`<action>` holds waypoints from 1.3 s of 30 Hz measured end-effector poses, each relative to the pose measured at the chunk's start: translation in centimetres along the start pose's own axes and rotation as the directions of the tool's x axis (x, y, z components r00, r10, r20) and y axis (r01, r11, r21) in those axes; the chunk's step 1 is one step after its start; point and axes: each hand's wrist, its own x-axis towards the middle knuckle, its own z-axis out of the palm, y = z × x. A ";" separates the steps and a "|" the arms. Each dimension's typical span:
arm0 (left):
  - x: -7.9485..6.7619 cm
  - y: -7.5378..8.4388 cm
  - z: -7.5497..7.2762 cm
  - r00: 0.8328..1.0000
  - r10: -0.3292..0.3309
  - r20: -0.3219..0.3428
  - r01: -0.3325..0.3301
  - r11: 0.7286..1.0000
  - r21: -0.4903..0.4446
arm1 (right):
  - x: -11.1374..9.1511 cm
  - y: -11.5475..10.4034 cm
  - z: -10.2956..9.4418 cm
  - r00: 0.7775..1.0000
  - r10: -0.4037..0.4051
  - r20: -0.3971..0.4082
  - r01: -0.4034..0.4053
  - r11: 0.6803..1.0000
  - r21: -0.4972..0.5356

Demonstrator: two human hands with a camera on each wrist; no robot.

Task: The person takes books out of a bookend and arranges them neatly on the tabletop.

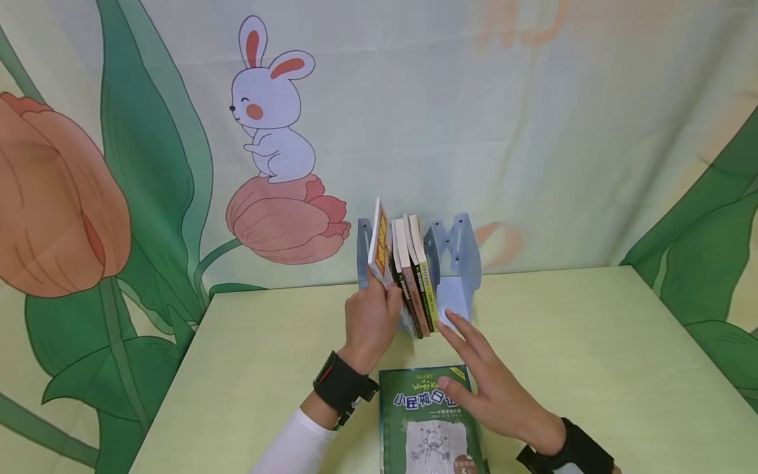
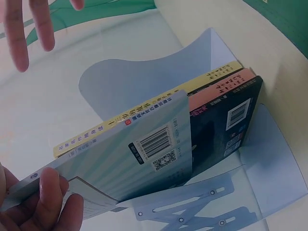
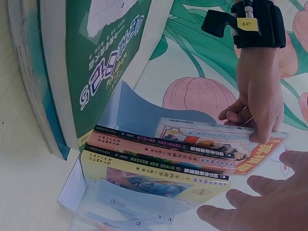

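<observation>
My left hand (image 1: 370, 322) grips a thin book (image 1: 379, 240) with a pale blue-and-white back cover (image 2: 115, 159), fingers curled round its edge. The book stands tilted in the left part of a light blue metal bookend (image 1: 470, 257), sticking out above its neighbours. Beside it lean several books with black, pink and yellow spines (image 1: 428, 296). My right hand (image 1: 494, 388) holds nothing. Its fingers are spread, with fingertips close to the yellow-spined book (image 3: 159, 180) and the palm over a green comic-diary book (image 1: 393, 421).
The green book lies on top of other books (image 3: 29, 72) near the front of the pale green table (image 1: 254, 368). Right of the leaning books, the bookend has an upright plate and a bare base (image 1: 454, 296). A printed cloth with a rabbit (image 1: 284, 151) hangs behind.
</observation>
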 end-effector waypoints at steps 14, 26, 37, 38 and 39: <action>0.6 0.1 -0.6 0.998 0.032 -0.052 -0.032 0.999 -0.006 | -0.1 0.0 -0.3 1.000 -0.006 -0.012 0.006 1.000 0.002; 0.8 0.6 -1.5 0.998 0.019 -0.064 -0.021 0.999 -0.040 | -0.1 -0.3 -0.5 1.000 -0.006 -0.012 0.006 1.000 0.015; 0.8 0.8 -2.4 0.998 0.007 -0.060 -0.011 0.998 -0.061 | 0.0 -0.3 -0.4 1.000 0.005 -0.016 -0.005 1.000 0.022; 0.8 0.8 -2.4 0.998 0.010 -0.062 -0.014 0.998 -0.063 | 0.0 -0.3 -0.4 1.000 0.006 -0.017 -0.006 1.000 0.022; 0.8 0.8 -2.5 0.998 0.013 -0.065 -0.018 0.998 -0.063 | 0.0 -0.3 -0.4 1.000 0.007 -0.017 -0.006 1.000 0.021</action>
